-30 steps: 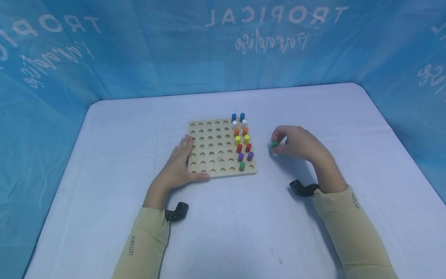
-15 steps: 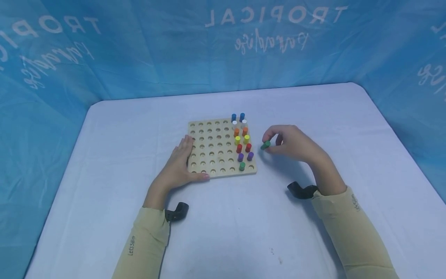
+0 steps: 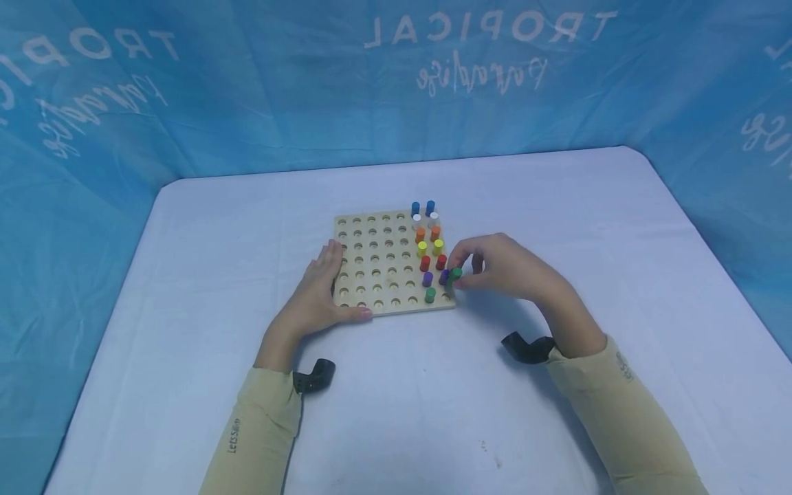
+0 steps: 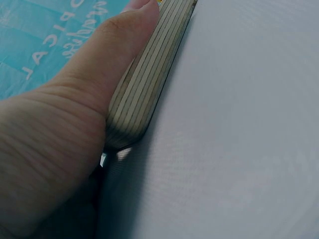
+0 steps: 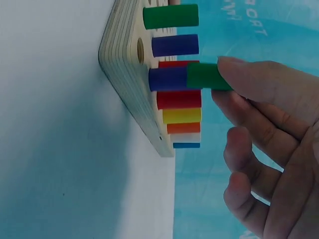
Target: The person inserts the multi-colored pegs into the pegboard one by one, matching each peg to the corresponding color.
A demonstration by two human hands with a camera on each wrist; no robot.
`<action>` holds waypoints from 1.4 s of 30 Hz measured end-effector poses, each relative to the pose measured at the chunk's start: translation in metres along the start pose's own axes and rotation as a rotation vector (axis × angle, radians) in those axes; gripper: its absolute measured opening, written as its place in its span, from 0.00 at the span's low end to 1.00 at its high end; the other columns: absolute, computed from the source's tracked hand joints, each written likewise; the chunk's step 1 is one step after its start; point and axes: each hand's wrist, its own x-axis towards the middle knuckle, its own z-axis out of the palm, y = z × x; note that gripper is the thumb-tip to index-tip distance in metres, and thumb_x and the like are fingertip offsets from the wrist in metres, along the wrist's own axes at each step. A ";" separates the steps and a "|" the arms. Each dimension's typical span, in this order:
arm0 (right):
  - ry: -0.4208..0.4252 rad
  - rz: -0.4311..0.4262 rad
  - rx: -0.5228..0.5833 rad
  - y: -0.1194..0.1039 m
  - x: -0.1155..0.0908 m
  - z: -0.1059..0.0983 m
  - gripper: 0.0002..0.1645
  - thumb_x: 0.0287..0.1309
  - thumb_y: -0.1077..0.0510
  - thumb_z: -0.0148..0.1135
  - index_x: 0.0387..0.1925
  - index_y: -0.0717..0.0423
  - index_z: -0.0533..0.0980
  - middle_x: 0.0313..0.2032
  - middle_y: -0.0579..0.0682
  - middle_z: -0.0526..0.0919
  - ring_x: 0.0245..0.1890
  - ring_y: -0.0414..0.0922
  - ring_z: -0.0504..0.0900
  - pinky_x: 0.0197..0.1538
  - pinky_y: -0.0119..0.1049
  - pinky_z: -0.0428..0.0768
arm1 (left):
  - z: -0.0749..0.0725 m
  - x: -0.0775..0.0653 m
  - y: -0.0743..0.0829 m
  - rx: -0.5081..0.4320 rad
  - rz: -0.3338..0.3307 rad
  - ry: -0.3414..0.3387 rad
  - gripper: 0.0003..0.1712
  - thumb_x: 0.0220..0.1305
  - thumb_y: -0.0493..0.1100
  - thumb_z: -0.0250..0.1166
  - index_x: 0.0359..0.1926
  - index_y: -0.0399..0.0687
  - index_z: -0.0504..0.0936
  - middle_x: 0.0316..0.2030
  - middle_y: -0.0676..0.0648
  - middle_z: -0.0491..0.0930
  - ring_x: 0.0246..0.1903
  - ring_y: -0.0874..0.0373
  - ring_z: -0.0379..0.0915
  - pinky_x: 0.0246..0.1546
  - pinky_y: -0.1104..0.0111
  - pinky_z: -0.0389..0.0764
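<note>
A square wooden pegboard lies on the table, with rows of round holes. Spread along its left side and front-left corner, my left hand rests on it, fingers fairly straight and thumb on the front edge. My right hand pinches a green peg between thumb and index finger, just above the board's right edge. In the right wrist view this peg overlaps a standing purple peg; whether they touch I cannot tell. Another green peg stands in the front row, left of a vacant corner hole.
Pairs of pegs fill the two right columns behind: red, yellow, orange, white and blue. White cloth covers the table. A blue printed curtain hangs behind and at the sides.
My right hand has carried the green peg leftward and toward me, from the cloth beside the board to above its right edge. The left hand and board have stayed put.
</note>
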 end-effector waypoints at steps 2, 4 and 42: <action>-0.013 0.000 0.005 -0.001 0.000 0.002 0.14 0.52 0.59 0.74 0.42 0.46 0.84 0.40 0.43 0.86 0.37 0.47 0.77 0.36 0.35 0.80 | 0.000 0.000 0.000 -0.003 0.001 -0.001 0.81 0.39 0.71 0.77 0.79 0.51 0.33 0.79 0.51 0.28 0.79 0.56 0.23 0.80 0.56 0.33; -0.022 -0.001 0.007 -0.001 0.000 0.003 0.14 0.52 0.59 0.75 0.42 0.46 0.85 0.41 0.43 0.86 0.37 0.47 0.77 0.36 0.35 0.80 | 0.000 0.000 0.000 -0.003 0.005 0.000 0.81 0.39 0.71 0.77 0.79 0.50 0.33 0.79 0.51 0.28 0.79 0.55 0.23 0.80 0.55 0.33; -0.079 -0.052 -0.046 0.002 0.007 0.013 0.10 0.46 0.59 0.79 0.31 0.46 0.85 0.31 0.42 0.85 0.32 0.45 0.78 0.34 0.34 0.80 | 0.000 0.000 0.000 0.002 -0.008 -0.007 0.81 0.40 0.70 0.77 0.79 0.50 0.32 0.79 0.51 0.28 0.79 0.56 0.22 0.80 0.56 0.33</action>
